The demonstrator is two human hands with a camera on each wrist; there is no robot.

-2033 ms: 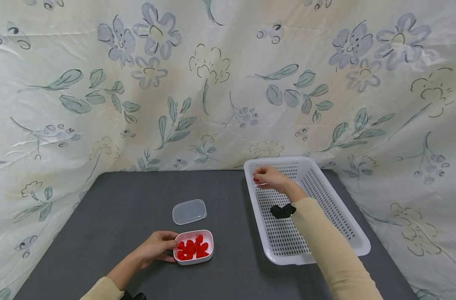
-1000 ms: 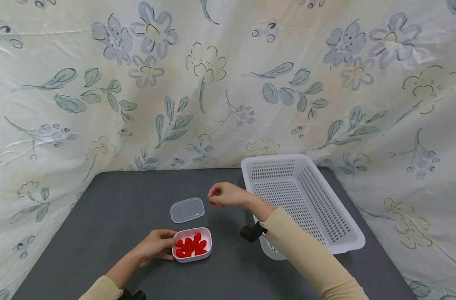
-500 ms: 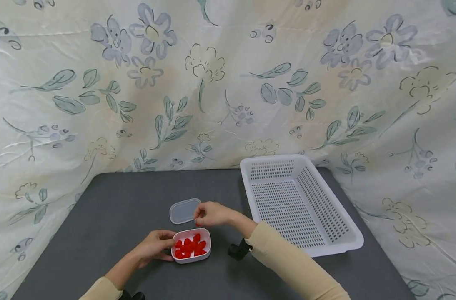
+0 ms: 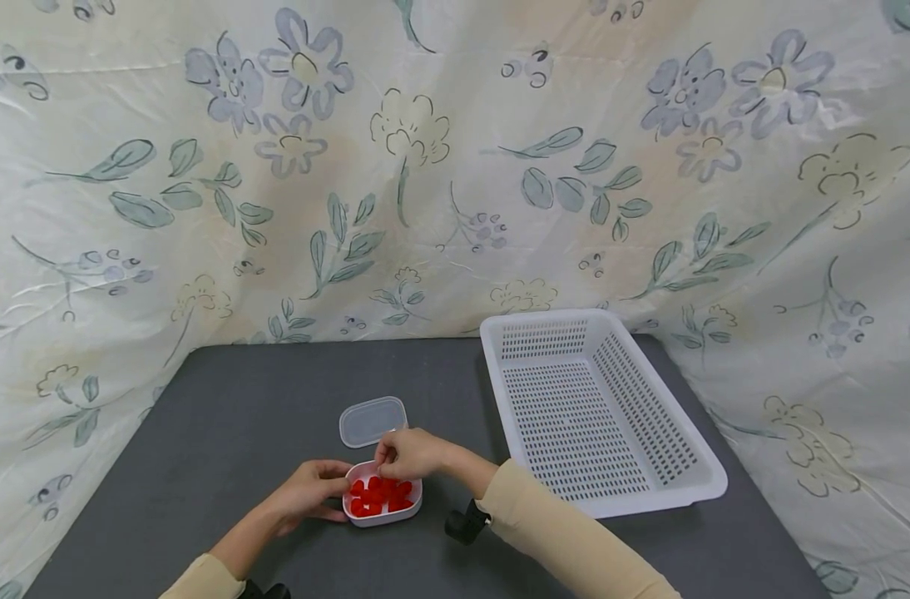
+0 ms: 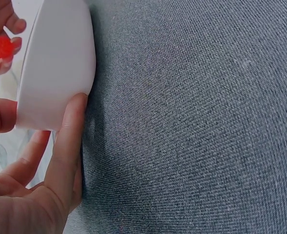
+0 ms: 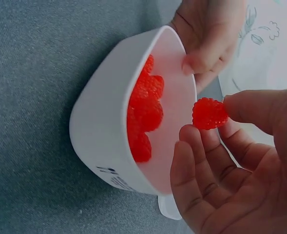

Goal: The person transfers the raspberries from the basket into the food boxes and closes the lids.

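Observation:
A small white container point(image 4: 383, 509) with several red raspberries point(image 4: 380, 492) stands on the dark grey table near the front edge. My left hand point(image 4: 313, 491) grips its left side, with the thumb point(image 5: 70, 141) against the wall of the container point(image 5: 55, 63). My right hand point(image 4: 395, 456) hovers just over the container's far rim and pinches one raspberry point(image 6: 209, 113) between thumb and fingers point(image 6: 192, 146), right above the container point(image 6: 109, 146). More raspberries point(image 6: 145, 117) lie inside it.
A clear lid point(image 4: 373, 420) lies flat just behind the container. A white perforated basket point(image 4: 680, 491) stands to the right and holds nothing. Flowered cloth hangs round the grey table point(image 4: 238, 399) at the back and sides.
My right hand has come out of the basket and travelled left and toward me with a raspberry, ending over the container. The left hand has stayed on the container.

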